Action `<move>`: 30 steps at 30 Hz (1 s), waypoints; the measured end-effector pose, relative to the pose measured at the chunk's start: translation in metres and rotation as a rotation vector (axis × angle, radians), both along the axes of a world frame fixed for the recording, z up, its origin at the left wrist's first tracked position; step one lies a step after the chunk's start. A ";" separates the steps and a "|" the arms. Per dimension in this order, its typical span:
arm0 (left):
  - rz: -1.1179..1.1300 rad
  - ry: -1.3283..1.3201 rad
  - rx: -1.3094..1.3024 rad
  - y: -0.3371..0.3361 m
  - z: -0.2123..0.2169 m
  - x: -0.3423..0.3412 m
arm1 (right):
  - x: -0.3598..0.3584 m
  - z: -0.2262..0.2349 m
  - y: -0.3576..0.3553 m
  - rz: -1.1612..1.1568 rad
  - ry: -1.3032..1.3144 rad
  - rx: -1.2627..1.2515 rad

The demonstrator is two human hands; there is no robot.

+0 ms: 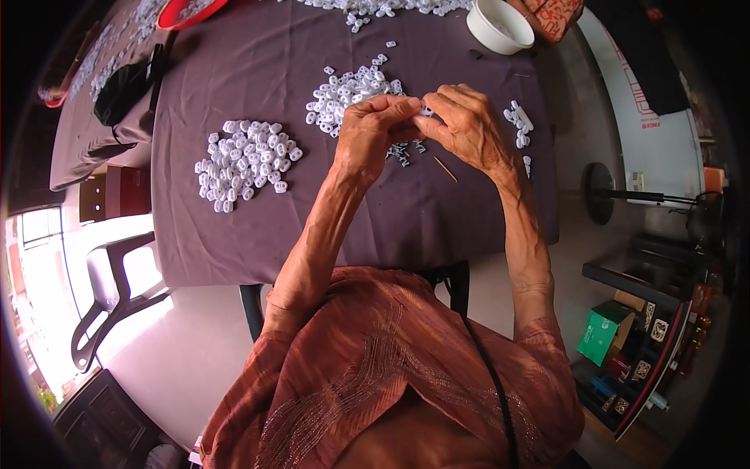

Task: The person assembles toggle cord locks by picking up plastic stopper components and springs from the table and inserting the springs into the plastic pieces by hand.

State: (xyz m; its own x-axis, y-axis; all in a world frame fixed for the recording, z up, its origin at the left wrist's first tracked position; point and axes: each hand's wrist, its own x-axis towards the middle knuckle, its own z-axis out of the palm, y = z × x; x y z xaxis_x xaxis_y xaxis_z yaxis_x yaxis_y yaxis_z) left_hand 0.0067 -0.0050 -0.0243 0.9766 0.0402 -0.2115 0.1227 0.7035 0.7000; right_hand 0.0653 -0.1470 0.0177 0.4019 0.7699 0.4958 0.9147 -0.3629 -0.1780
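Note:
Above the middle of the table my left hand and my right hand meet, fingers pinched together. Between their fingertips shows a bit of a small white plastic piece, mostly hidden by the fingers. Just beyond my left hand lies a heap of small white plastic pieces with holes. A second heap of the same kind spreads out to the left. Under my hands are small silvery metal parts, partly covered. A thin wooden stick lies nearer to me.
A dark purple cloth covers the table. Several white pieces lie near its right edge. At the far right stands a white bowl, at the far left a red tray. More white pieces line the back.

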 end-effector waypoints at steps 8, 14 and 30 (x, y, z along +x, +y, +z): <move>-0.050 0.006 0.014 0.001 -0.005 0.002 | 0.005 -0.004 -0.005 0.047 0.026 -0.044; -0.052 0.002 0.006 0.003 -0.002 0.002 | 0.008 -0.004 -0.004 0.079 0.038 -0.031; 0.318 0.019 0.539 0.091 -0.024 -0.006 | 0.024 -0.065 -0.022 -0.271 0.549 0.107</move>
State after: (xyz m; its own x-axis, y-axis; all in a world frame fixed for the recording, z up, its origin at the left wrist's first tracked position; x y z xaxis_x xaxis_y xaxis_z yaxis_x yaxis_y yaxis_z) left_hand 0.0011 0.0858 -0.0478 0.8954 0.4343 -0.0978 -0.0186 0.2561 0.9665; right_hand 0.0895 -0.1688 -0.0469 0.7944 0.5622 0.2301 0.5573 -0.5239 -0.6441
